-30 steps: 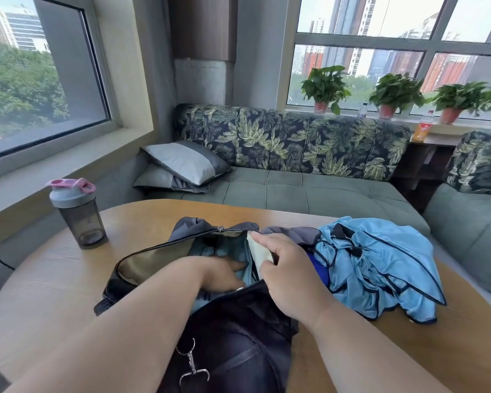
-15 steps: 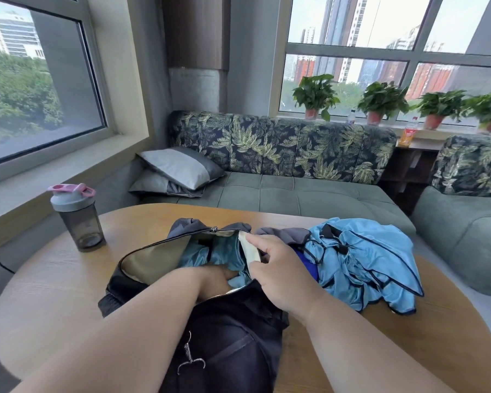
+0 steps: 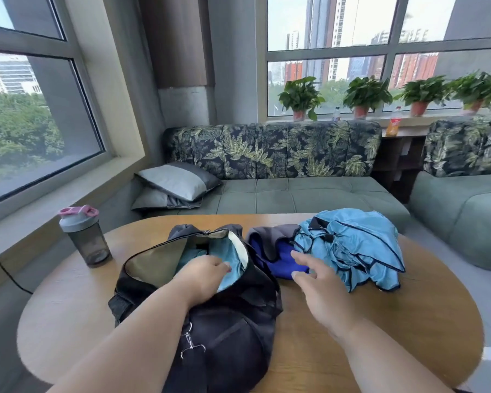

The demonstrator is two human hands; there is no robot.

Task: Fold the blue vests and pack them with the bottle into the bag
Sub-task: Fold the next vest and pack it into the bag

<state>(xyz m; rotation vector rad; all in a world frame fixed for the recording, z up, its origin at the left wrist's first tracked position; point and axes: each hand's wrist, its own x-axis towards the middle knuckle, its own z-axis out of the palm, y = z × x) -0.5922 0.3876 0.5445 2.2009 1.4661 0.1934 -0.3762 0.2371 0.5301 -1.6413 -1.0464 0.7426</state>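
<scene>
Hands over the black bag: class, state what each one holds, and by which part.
Left hand presses the light blue vest inside the bag; any grip is unclear. Right hand holds nothing.

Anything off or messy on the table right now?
Nothing spilled or damaged. The light blue vests lie crumpled in a heap right of the open bag, not folded. The bottle stands upright on the table, lid on. The left hand is inside the bag; the right hand hovers open.

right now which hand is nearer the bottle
Left. The left hand is inside the bag, right of the bottle; the right hand is farther right.
</scene>
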